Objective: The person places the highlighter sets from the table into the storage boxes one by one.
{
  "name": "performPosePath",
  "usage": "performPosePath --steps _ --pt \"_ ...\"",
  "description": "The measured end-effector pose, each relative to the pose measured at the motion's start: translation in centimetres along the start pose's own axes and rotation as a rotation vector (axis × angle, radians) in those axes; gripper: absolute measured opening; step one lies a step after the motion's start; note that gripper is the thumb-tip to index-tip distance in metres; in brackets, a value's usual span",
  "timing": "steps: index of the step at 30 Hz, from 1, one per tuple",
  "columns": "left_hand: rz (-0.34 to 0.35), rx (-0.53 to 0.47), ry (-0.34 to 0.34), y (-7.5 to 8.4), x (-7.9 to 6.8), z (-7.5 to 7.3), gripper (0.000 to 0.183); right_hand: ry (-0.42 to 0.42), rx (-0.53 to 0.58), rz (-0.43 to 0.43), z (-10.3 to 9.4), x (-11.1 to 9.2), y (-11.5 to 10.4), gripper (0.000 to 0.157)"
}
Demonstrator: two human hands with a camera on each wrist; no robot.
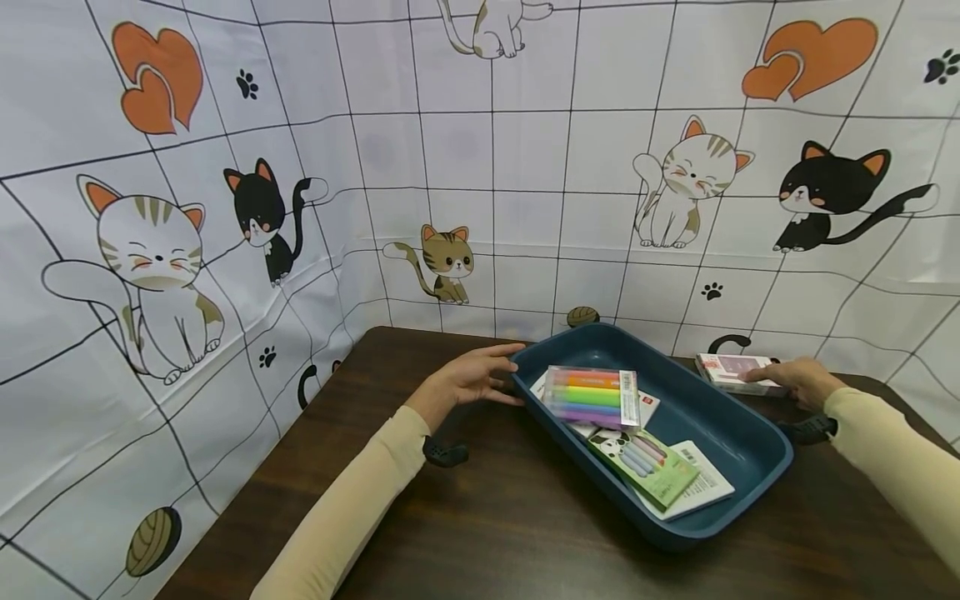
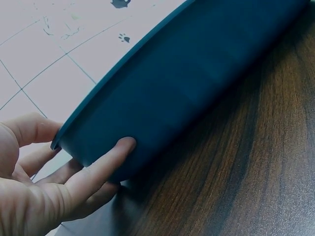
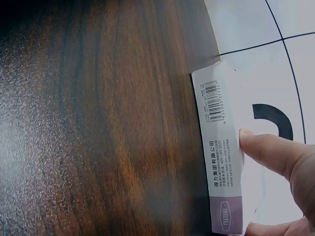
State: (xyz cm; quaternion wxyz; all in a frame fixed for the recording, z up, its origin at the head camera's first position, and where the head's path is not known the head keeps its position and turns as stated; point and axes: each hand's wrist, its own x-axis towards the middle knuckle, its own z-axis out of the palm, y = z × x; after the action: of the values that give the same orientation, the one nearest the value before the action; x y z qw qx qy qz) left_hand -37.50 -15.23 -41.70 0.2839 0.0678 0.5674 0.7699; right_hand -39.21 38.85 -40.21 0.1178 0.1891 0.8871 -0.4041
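A dark blue plastic basin [image 1: 705, 417] sits slantwise on the brown table. My left hand [image 1: 468, 379] touches its far left end; in the left wrist view the fairly straight fingers [image 2: 98, 172] rest against the outer wall and rim. Inside lie a clear pack of rainbow-coloured markers [image 1: 588, 396], a green box with pictured pens [image 1: 645, 462] and a white flat pack [image 1: 708, 487]. Behind the basin, at the table's back edge, my right hand [image 1: 806, 383] holds a white and purple box [image 3: 219, 142], index finger along its top. Its barcoded side shows in the right wrist view.
Wrist-worn black devices [image 1: 445, 452] sit on both wrists. A white sheet [image 1: 525, 167] printed with cats, hearts and grid lines hangs behind and left of the table [image 1: 465, 517]. Another white pack [image 1: 648, 406] lies partly under the markers.
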Motion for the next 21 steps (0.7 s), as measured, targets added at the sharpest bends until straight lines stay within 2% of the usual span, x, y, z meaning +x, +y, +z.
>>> performPosePath --steps 6,13,21 --pt "0.019 0.009 0.003 0.06 -0.17 -0.03 0.053 0.021 -0.016 -0.015 0.17 -0.17 -0.18 0.111" --pt "0.016 0.011 0.004 -0.05 -0.11 -0.05 0.053 -0.01 -0.031 -0.028 0.12 -0.26 -0.22 0.118" --pt "0.013 0.012 0.005 -0.25 0.02 0.04 0.053 0.003 -0.133 -0.068 0.18 -0.86 -0.19 0.115"
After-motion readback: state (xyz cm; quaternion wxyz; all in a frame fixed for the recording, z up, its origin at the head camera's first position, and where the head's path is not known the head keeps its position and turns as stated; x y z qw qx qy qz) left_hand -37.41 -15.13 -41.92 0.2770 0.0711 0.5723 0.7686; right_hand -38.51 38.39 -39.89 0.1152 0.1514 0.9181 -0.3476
